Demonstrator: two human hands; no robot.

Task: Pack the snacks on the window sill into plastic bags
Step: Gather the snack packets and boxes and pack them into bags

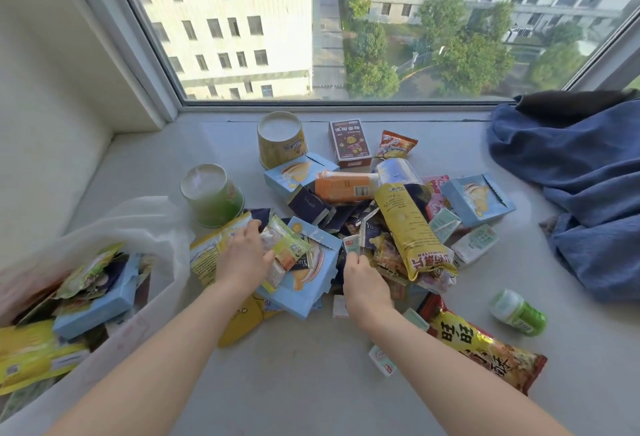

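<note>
- The fingers [356, 260] of the right hand [365, 285] are pinched shut on a small white packet [351, 245] in the middle of the frame.
- The fingers [251, 227] of the left hand [242, 255] are spread and curled over a small green and yellow packet [289, 248]. I cannot tell if they are gripping it or just resting on it.
- At the lower right of the frame a big red and gold snack bag [485, 345] lies flat on the window sill [311, 376].
- At the lower left a clear plastic bag [152, 224] lies open. It has a light blue box [93, 307] and yellow packs inside.
- A small green bottle [517, 312] lies on its side at the right, apart from the rest.
- The snack pile [363, 221] sits in the middle of the window sill, just past both hands. A long yellow bag [412, 227] leans across it, with blue boxes and dark little packets around it.
- A green cup [213, 195] stands upside down left of the pile.
- Farther back a yellow cup [282, 141], also upside down, and a dark red box [349, 143] stand near the window [346, 37].
- Blue cloth [581, 172] is heaped at the right.
</note>
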